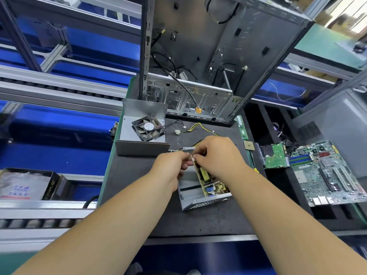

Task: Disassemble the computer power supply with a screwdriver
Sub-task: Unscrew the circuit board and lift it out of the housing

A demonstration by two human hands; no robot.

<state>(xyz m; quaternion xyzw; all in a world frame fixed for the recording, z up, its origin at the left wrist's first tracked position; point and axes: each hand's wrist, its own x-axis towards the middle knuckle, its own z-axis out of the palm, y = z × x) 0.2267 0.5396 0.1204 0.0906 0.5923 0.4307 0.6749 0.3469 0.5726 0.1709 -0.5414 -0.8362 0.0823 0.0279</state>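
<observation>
1. Head view: I see the grey sheet-metal power supply housing, lid off, on the dark mat, exposing a yellow-green circuit board.
2. My left hand and right hand, fingers curled, both pinch a small white connector above the housing.
3. The yellow-handled screwdriver lies just to the right.

Left hand and right hand meet (fingers curled, pinching); forearms extended.

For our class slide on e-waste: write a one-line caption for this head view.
Both hands, left and right, pinch a small white connector over the opened power supply; its fan lies on the removed cover.
</observation>
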